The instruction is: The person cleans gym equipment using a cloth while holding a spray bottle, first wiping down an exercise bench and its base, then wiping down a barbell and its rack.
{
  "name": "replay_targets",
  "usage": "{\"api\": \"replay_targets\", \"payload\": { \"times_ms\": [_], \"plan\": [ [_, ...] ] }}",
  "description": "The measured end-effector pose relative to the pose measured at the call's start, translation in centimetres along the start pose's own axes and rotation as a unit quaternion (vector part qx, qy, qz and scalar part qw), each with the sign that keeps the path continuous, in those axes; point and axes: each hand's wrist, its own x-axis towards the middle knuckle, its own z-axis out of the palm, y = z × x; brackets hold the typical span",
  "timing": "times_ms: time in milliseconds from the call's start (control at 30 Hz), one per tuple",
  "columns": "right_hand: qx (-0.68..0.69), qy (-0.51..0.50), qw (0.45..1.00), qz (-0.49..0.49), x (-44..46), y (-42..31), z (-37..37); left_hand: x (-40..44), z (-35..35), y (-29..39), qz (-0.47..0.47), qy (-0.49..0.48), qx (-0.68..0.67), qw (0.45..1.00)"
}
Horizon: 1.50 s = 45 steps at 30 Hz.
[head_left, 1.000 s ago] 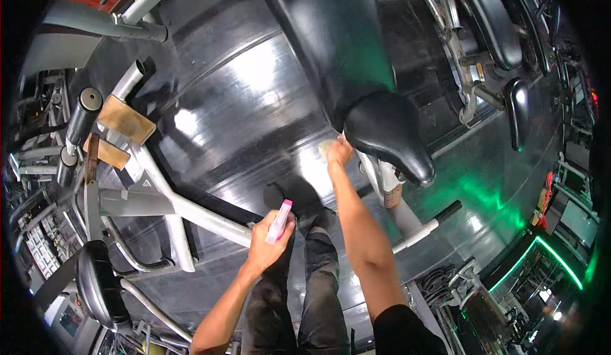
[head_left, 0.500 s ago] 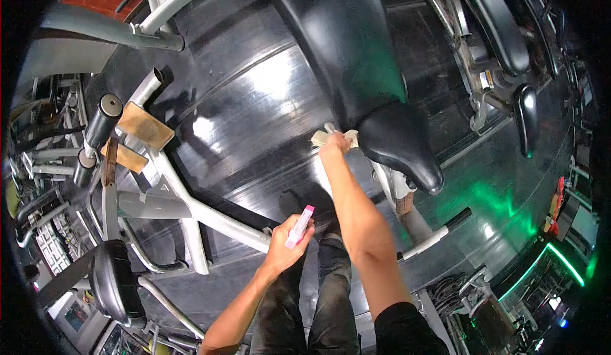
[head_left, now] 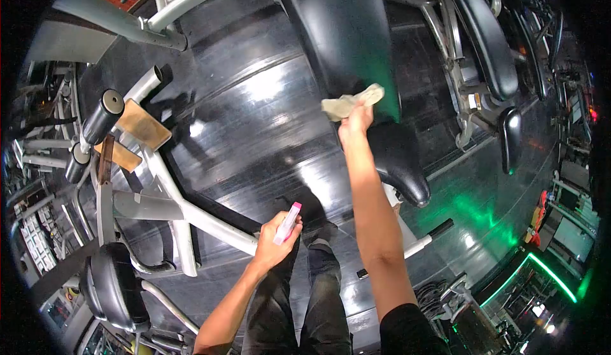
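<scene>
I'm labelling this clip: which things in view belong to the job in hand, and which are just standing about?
Apparently in use:
cloth, in the right hand
pink-topped container, in the left hand
black padded bench, beneath the cloth

Seemingly standing by:
tan plates, left
black padded seat, lower left
another padded bench, right

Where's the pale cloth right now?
In the head view, the pale cloth is above and right of centre, in the person's right hand, over the near end of the long black pad, beside the smaller black seat.
</scene>
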Motion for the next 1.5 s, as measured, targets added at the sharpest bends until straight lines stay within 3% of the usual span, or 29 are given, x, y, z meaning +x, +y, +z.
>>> {"api": "replay_targets", "payload": {
  "times_ms": [133,233,300,333,367,433,467,500,533,633,700,767,800,967,1000,1067,1100,1133,1167,1200,1233,1333,1433,1500],
  "plan": [
    [-0.139,-0.079,0.950,-0.269,-1.5,-6.6,2.8,0.4,-0.9,0.1,0.025,0.020,-0.046,0.998],
    [-0.295,-0.069,0.876,-0.374,-2.0,-9.0,5.6,0.7,-1.1,0.9,0.011,0.034,-0.073,0.997],
    [-0.350,-0.105,0.701,-0.612,-0.1,-7.6,7.2,0.9,-0.8,1.7,0.019,0.042,-0.078,0.996],
    [-0.387,-0.167,0.618,-0.664,0.3,-7.3,7.7,1.0,-0.6,2.2,0.031,0.046,-0.080,0.995],
    [-0.472,-0.247,0.545,-0.648,0.4,-6.7,8.0,0.9,-0.4,2.5,0.029,0.051,-0.079,0.995],
    [-0.607,-0.348,0.349,-0.624,2.2,-3.0,6.5,1.1,0.1,3.0,0.036,0.050,-0.106,0.993],
    [-0.717,-0.364,0.234,-0.546,2.2,-1.9,5.5,1.1,0.2,3.1,0.059,0.059,-0.076,0.994],
    [-0.716,-0.369,0.234,-0.545,2.2,-0.8,4.4,1.1,0.5,2.8,0.055,0.062,-0.077,0.994],
    [-0.754,-0.371,0.184,-0.509,1.9,0.2,2.9,0.9,0.8,2.6,0.045,0.070,-0.077,0.994],
    [-0.804,-0.396,-0.021,-0.443,1.7,2.8,-3.5,0.5,1.3,2.4,0.031,0.085,-0.079,0.993],
    [-0.810,-0.424,-0.065,-0.400,1.1,4.5,-8.8,0.5,1.5,2.0,0.025,0.094,-0.082,0.992],
    [-0.810,-0.406,-0.149,-0.395,0.2,6.5,-14.4,0.3,1.8,1.4,-0.004,0.096,-0.091,0.991],
    [-0.809,-0.407,-0.152,-0.395,0.0,6.5,-16.7,0.2,2.1,1.2,-0.005,0.096,-0.095,0.991],
    [-0.869,-0.491,-0.064,0.021,-0.5,4.1,-24.1,0.1,2.8,0.6,-0.017,0.134,-0.154,0.979],
    [-0.870,-0.488,-0.068,0.019,-0.2,3.5,-24.0,0.3,3.1,0.6,-0.024,0.137,-0.174,0.975],
    [-0.814,-0.560,0.125,0.090,-2.4,-0.4,-19.1,0.5,3.5,0.6,-0.013,0.143,-0.163,0.976],
    [-0.755,-0.600,0.249,0.085,-1.2,0.6,-19.9,0.4,3.7,0.6,-0.008,0.145,-0.145,0.979],
    [-0.692,-0.614,0.378,-0.031,-1.0,1.1,-20.1,0.3,3.6,1.7,-0.025,0.137,-0.143,0.980],
    [-0.608,-0.615,0.493,0.097,-3.1,-3.3,-13.8,0.2,3.9,1.6,-0.025,0.136,-0.143,0.980],
    [-0.569,-0.601,0.555,0.082,-4.9,-6.2,-9.2,0.1,4.2,1.3,-0.016,0.134,-0.157,0.978],
    [-0.509,-0.617,0.597,-0.065,-3.5,-5.0,-8.7,0.2,4.6,1.3,-0.007,0.131,-0.170,0.977],
    [-0.468,-0.556,0.631,-0.271,-3.2,-8.9,-0.8,0.3,5.1,2.3,0.001,0.119,-0.172,0.978],
    [-0.519,-0.380,0.562,-0.520,-1.3,-9.0,3.4,0.9,5.1,3.3,0.027,0.115,-0.139,0.983],
    [-0.585,-0.357,0.500,-0.529,2.4,-5.5,0.8,1.2,5.5,3.6,0.018,0.119,-0.145,0.982]
  ]
}}
